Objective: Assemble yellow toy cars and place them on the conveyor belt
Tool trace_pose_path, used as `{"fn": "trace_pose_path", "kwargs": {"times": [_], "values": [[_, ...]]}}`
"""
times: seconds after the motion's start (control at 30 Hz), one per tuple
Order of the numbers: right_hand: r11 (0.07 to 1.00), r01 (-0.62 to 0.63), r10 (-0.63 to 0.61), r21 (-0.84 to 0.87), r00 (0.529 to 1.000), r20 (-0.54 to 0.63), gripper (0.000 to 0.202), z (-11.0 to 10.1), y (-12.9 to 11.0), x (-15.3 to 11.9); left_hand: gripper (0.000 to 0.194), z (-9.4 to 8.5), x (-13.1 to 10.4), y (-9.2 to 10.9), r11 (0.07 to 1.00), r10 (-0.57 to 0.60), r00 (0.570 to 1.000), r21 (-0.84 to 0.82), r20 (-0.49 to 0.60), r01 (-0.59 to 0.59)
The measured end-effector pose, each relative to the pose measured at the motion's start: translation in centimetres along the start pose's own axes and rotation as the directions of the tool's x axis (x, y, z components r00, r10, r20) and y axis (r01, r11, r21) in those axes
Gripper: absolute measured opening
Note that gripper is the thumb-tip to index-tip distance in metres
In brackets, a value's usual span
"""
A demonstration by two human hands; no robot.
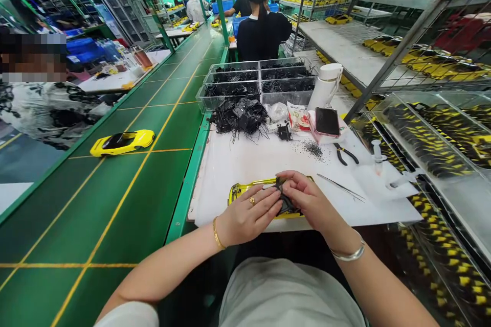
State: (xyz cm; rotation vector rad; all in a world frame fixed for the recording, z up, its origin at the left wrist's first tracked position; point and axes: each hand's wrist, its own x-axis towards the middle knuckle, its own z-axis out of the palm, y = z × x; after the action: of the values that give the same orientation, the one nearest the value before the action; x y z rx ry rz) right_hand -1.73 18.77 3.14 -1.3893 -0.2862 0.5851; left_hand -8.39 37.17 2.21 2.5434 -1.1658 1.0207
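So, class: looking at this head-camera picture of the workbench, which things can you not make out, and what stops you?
- Small black part, head view: both hands, the left hand and right hand, cover most of it.
- Yellow car shell, head view: its right half is hidden under the hands.
- Black pieces in the clear trays, head view: too small to tell apart.
- Yellow-black parts in the right-hand bins, head view: cut by the edge.

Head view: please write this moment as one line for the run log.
left hand: on yellow car shell | right hand: pressing black part | tweezers: on table
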Motion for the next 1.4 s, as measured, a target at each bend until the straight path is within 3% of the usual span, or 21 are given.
{"fn": "trace_pose_path", "kwargs": {"times": [0.1,0.2,0.23,0.3,0.37,0.43,0.57,0.7,0.97,1.13,1.27,1.4], "values": [[1.0,-0.009,0.009,-0.019,1.0,0.008,0.041,-0.4,0.8,-0.6,0.026,-0.4,-0.2,-0.8,0.999,0.049,0.999,0.017,0.001,-0.049],[0.958,0.109,-0.144,-0.264,0.983,-0.116,0.037,-2.1,1.9,-1.5,0.022,-0.3,-0.3,-1.8,0.994,0.11,0.992,-0.004,0.068,-0.11],[0.903,0.157,-0.244,-0.4,0.953,-0.177,0.034,-2.9,2.4,-1.7,0.021,-0.1,-0.3,-2.2,0.989,0.148,0.984,-0.008,0.101,-0.148],[0.711,0.214,-0.475,-0.67,0.849,-0.233,0.025,-4.5,3.5,-2.1,0.02,0.8,-0.3,-2.8,0.973,0.231,0.961,-0.007,0.153,-0.233],[0.518,0.239,-0.633,-0.822,0.753,-0.18,0.02,-5.8,4.7,-2.1,0.02,2.1,-0.1,-3.3,0.953,0.299,0.934,-0.002,0.195,-0.304],[0.432,0.274,-0.688,-0.86,0.716,-0.118,0.019,-6.5,5.7,-2.0,0.02,3.3,0.2,-3.5,0.933,0.352,0.899,-0.019,0.261,-0.36],[0.461,0.327,-0.684,-0.825,0.724,-0.095,0.02,-6.6,7.0,-1.9,0.022,4.6,0.9,-3.4,0.938,0.341,0.804,-0.121,0.486,-0.325],[0.503,0.366,-0.684,-0.783,0.722,-0.102,0.021,-6.5,7.2,-2.2,0.019,4.7,0.9,-3.1,0.952,0.303,0.746,-0.145,0.593,-0.271],[0.547,0.371,-0.669,-0.751,0.733,-0.125,0.022,-6.4,7.5,-2.2,0.02,5.0,0.6,-2.8,0.965,0.262,0.721,-0.17,0.642,-0.2],[0.527,0.366,-0.663,-0.767,0.742,-0.101,0.023,-6.5,7.6,-2.2,0.026,4.7,0.5,-3.5,0.943,0.33,0.709,-0.196,0.623,-0.267],[0.536,0.346,-0.657,-0.77,0.743,-0.123,0.022,-6.5,7.5,-2.3,0.027,4.5,0.6,-4.4,0.923,0.381,0.698,-0.287,0.607,-0.254],[0.53,0.347,-0.669,-0.774,0.732,-0.129,0.021,-6.4,7.6,-2.4,0.021,4.8,1.1,-3.9,0.947,0.322,0.701,-0.225,0.637,-0.23]]}}
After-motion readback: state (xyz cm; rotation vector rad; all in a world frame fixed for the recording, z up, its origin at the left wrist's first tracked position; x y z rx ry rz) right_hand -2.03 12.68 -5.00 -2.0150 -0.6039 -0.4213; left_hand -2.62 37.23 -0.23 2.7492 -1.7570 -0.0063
